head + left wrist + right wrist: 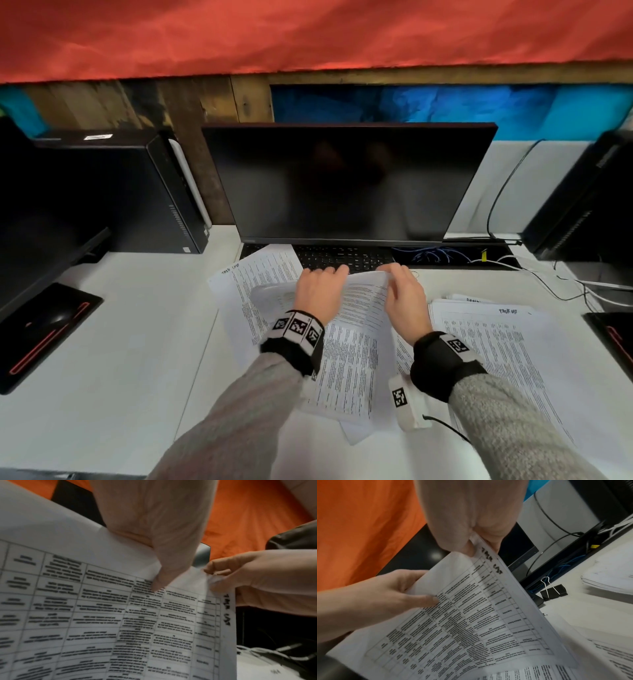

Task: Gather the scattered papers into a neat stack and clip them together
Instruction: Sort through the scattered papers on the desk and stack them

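1. Holding one printed sheet (363, 301) up off the bench (130, 325), both hands work near the bench's back edge, just in front of the keyboard (342, 258).
2. Left hand (318, 294) grips the sheet's top edge: in the left wrist view its thumb presses on the printed table while the other fingers lie behind the paper.
3. Right hand (406, 298) pinches the sheet's top right corner between thumb and fingers (465, 547), beside the handwritten heading.
4. More papers (260, 274) lie loose and overlapping under the hands, one reaching onto the keyboard's left end.
5. A thicker pile of sheets (493, 346) lies toward the bench's right edge, its top page a printed table with a handwritten heading.
6. A black binder clip (553, 591) lies on the bench near the back edge, just beside the lifted sheet, its wire handles folded over.
7. A dark monitor (346, 181) stands behind the keyboard; a computer tower (137, 192) stands at the back left.
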{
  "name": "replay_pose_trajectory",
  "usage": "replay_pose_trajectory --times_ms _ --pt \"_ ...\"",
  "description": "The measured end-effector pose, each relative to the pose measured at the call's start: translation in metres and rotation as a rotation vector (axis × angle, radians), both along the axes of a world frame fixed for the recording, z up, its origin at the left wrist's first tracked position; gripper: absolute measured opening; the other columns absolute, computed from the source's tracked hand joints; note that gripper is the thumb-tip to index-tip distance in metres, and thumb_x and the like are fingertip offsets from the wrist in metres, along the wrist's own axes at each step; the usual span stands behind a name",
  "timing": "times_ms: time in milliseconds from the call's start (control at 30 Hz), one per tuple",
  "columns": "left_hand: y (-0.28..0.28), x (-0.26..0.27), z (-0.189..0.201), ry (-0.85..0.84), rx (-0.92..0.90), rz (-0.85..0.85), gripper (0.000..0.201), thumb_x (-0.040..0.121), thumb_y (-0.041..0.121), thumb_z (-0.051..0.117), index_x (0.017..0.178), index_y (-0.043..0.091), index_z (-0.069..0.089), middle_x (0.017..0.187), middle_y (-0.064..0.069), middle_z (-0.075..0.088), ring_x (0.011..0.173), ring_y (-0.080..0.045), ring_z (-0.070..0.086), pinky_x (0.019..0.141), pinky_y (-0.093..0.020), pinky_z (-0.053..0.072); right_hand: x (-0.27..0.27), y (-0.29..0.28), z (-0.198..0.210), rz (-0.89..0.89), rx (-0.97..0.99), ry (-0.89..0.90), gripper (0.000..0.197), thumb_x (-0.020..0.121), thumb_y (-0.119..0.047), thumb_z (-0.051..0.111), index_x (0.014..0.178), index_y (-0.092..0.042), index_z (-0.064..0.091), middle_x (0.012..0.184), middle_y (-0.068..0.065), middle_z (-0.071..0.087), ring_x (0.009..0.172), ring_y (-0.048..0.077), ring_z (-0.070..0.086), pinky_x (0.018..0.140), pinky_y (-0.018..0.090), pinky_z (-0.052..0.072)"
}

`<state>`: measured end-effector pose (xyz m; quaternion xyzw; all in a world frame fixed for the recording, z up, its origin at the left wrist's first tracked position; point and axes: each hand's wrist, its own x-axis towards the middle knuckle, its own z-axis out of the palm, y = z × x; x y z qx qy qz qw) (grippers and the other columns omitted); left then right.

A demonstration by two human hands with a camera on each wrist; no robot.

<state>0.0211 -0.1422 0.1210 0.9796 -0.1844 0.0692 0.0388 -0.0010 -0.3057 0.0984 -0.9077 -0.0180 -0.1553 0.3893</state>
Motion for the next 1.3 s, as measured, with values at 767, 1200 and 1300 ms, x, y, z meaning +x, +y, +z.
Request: replay_pose_trajectory --times_ms 767,1200,1300 --pt "0.042 -0.036 -0.076 0.272 -1.447 0.560 0.042 0.093 0.011 0.057 0.132 0.013 0.044 0.114 0.006 0.052 0.110 -0.015 0.052 0.093 -0.024 0.038 -0.011 0.023 -0.044 0.036 0.932 0.554 0.046 0.084 0.006 0.061 0.126 -0.008 0.052 0.117 0.009 0.066 0.105 0.020 0.064 0.091 0.036 0.052" --pt "0.039 -0.037 -0.129 0.620 -0.375 0.744 0.085 0.079 0.057 0.063 0.141 0.012 0.026 0.142 -0.017 0.032 0.131 -0.035 0.034 0.107 -0.042 0.034 -0.012 -0.121 -0.045 -0.521 0.551 0.453 0.010 0.081 0.000 0.050 0.089 -0.004 0.056 0.065 0.013 0.054 0.055 0.023 0.051 0.050 0.027 0.045" --pt "0.030 -0.037 -0.130 0.684 -0.234 0.763 0.100 0.078 0.056 0.066 0.147 0.009 0.011 0.151 -0.020 0.014 0.141 -0.037 0.018 0.111 -0.044 0.030 -0.037 -0.185 -0.056 -0.668 0.414 0.595 0.021 0.071 -0.010 0.059 0.089 0.000 0.061 0.069 0.017 0.058 0.063 0.029 0.055 0.061 0.033 0.048"
